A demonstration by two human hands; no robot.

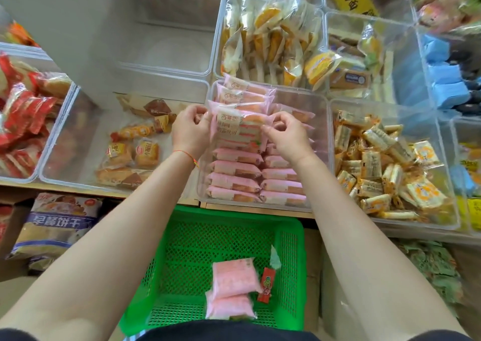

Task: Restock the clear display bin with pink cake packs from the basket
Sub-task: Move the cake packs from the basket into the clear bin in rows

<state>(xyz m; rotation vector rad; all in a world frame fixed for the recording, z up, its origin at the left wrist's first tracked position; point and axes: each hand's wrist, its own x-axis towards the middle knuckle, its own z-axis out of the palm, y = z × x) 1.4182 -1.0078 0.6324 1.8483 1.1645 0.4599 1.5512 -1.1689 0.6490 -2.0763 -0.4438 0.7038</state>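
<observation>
Basket [234, 226] of green plastic stands nearest, with two pink cake packs [234, 278] lying flat on its mesh floor beside a small red packet [265, 284]. Above it, the clear display bin [321, 132] holds two rows of pink packs. Both hands — left hand [188, 130] and right hand [285, 137] — pinch one fanned bundle of packs [239, 122] over the bin.

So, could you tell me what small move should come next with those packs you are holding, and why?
Probably lower the stack of pink packs, held by the left hand and right hand, into the clear bin: it sits above the rows already there, and two packs still wait in the green basket.
</observation>
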